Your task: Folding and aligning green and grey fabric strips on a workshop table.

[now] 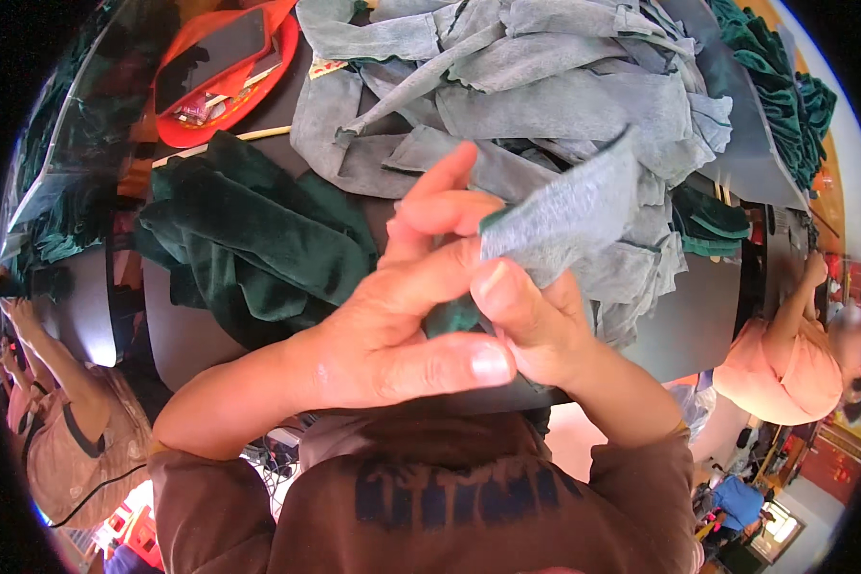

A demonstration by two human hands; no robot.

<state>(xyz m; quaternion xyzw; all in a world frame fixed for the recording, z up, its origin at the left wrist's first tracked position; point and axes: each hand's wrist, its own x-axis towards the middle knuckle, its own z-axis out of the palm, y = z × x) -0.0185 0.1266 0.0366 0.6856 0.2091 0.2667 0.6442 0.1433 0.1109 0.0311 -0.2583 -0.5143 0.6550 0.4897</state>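
A small piece of velvet fabric [574,215], pale grey on its back with a dark green edge, is raised in front of me. My right hand [542,320] pinches its lower left corner under the thumb. The fabric's far end is smeared by motion. Close against it is my left hand [407,287], with its thumb stretched out and fingers apart. The left fingertips reach the fabric's edge, but no grip by them shows. Below the hands, a bit of green cloth peeks out between them. The right hand's other fingers are mostly hidden.
Grey-backed fabric pieces [545,105] lie heaped at the far side of the table. Dark green velvet [258,239] is bunched at left. Behind it, a red tray [222,122] holds a dark phone [210,59]. Other people work at left [86,430] and right [784,373].
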